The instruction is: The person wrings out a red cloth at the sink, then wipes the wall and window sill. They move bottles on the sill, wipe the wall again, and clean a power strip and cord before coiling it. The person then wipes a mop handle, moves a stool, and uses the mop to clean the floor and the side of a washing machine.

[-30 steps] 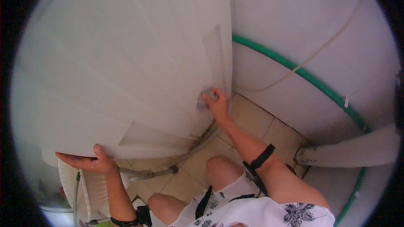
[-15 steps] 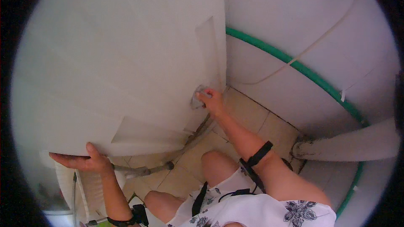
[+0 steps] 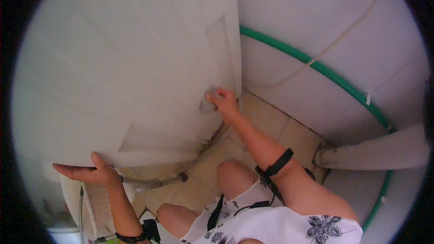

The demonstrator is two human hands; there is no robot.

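A large white appliance panel (image 3: 135,54), with recessed areas pressed into it, fills the left and middle of the view. My right hand (image 3: 226,101) is closed around a crumpled grey cloth (image 3: 207,101), which lies against the panel close to its lower right corner. At the panel's lower left edge is my left hand (image 3: 97,172), fingers stretched flat along the edge and thumb raised against the panel's face. Part of those fingers is hidden by the edge.
A green hose (image 3: 294,53) and a thin pale cord run along the white wall at right. A thick white pipe (image 3: 375,150) stands lower right. Beneath the panel, a grey drain hose (image 3: 158,183) crosses the beige floor tiles (image 3: 266,115). My knees are just below.
My right hand and the cloth have shifted slightly up and left across the panel. The left hand stays at the lower edge.
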